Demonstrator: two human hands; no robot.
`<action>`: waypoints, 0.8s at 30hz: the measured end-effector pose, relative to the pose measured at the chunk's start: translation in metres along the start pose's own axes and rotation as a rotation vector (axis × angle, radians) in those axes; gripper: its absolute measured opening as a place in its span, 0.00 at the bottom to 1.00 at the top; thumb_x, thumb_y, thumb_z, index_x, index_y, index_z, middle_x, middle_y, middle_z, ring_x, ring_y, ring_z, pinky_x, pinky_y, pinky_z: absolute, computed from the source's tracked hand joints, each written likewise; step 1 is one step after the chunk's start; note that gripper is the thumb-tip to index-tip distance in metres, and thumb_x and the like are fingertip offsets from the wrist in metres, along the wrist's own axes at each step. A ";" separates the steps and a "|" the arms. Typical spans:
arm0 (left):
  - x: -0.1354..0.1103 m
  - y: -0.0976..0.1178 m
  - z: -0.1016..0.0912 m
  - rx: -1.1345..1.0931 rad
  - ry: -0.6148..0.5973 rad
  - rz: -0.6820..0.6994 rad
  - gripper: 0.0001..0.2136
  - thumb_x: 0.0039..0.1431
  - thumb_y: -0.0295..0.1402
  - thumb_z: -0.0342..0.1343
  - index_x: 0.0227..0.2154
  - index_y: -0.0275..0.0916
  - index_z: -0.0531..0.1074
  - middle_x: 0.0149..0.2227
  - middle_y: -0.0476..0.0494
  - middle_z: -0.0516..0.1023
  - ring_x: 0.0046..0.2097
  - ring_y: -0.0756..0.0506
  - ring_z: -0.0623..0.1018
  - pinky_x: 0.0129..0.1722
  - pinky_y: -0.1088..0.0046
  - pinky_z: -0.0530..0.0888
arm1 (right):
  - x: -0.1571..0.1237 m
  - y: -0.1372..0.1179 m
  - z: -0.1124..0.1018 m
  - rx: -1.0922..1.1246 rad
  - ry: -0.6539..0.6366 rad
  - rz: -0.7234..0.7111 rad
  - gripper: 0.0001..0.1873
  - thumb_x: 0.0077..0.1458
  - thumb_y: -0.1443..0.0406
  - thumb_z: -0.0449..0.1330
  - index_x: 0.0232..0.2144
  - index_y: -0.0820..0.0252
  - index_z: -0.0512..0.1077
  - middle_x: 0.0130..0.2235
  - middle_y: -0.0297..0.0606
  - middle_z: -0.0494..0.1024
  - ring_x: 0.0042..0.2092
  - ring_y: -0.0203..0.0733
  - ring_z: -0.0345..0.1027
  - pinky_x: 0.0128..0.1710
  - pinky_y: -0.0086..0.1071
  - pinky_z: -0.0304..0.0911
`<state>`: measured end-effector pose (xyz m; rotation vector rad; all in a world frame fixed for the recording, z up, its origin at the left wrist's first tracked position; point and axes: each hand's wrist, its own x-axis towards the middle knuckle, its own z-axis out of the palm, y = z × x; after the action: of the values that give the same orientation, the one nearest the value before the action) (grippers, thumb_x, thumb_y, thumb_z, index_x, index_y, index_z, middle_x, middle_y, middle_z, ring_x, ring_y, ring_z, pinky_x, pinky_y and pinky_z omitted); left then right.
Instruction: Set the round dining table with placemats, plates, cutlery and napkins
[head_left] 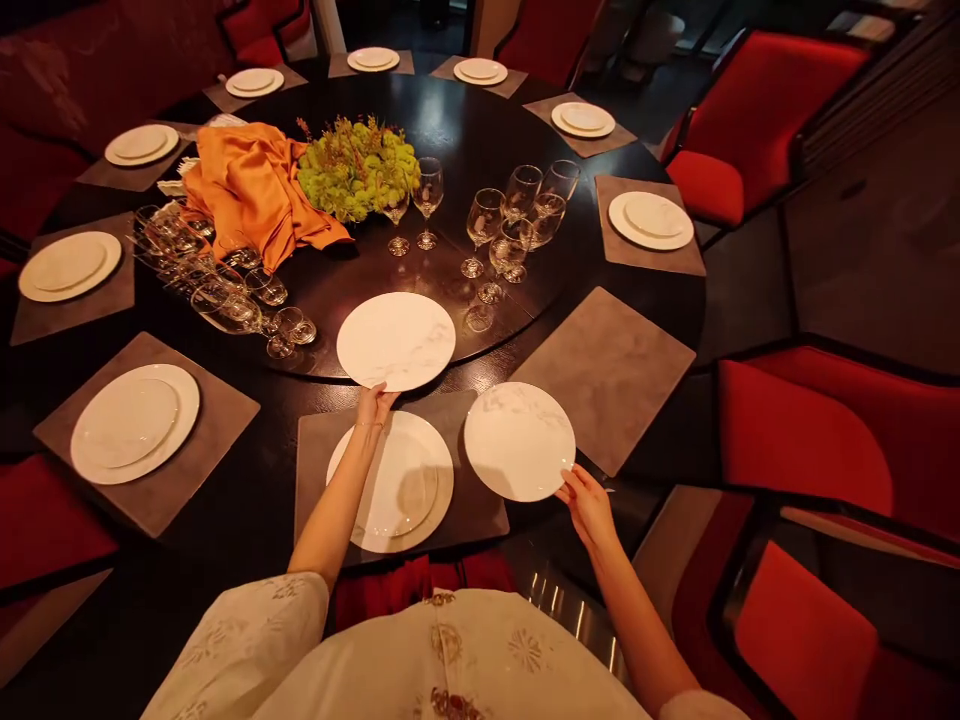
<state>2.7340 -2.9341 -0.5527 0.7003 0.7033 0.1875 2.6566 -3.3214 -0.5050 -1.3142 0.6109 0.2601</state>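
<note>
A dim dining room with red upholstered chairs [772, 120] surrounds a large round dark table [660, 310], and a green-and-yellow floral arrangement [358, 170] stands at its centre. The person's left hand [373, 410] grips the near rim of a white marble-veined plate [395, 341], which lies straight toward the viewer from the floral arrangement, over the edge of the central turntable. Its fingers [379, 398] are bent around the rim, clearly grasping it. The right hand [589, 505] likewise grasps the lower right rim of a second marble-veined plate [519, 441], farther from the floral arrangement and to the viewer's right of the first plate. Whether either plate is touching the surface below cannot be told. Both arms reach out from white embroidered sleeves [240, 640]. Just below the left hand, farther still from the floral arrangement, a stacked cream place setting [397, 480] sits on a grey-brown mat [322, 480], with the second plate overlapping that mat's edge. A bare matching mat [607, 380] lies just beside the second plate. Clusters of wine glasses stand on both sides of the floral arrangement, [225, 290] to the left and [510, 225] to the right, and an orange cloth [247, 190] lies bunched against it. More cream place settings [651, 220] ring the table's outer edge.
</note>
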 end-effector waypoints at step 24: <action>-0.118 -0.412 0.304 0.156 -0.054 -0.195 0.25 0.52 0.19 0.50 0.51 0.46 0.55 0.53 0.45 0.68 0.50 0.48 0.73 0.47 0.64 0.73 | 0.104 -0.210 -0.413 -0.109 0.449 -0.375 0.17 0.35 0.59 0.66 0.30 0.61 0.73 0.30 0.33 0.75 0.28 0.33 0.68 0.27 0.27 0.67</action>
<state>2.8142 -3.4522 -0.5909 0.7777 0.7356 -0.0659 2.7368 -3.7854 -0.4417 -1.5775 0.7157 -0.3222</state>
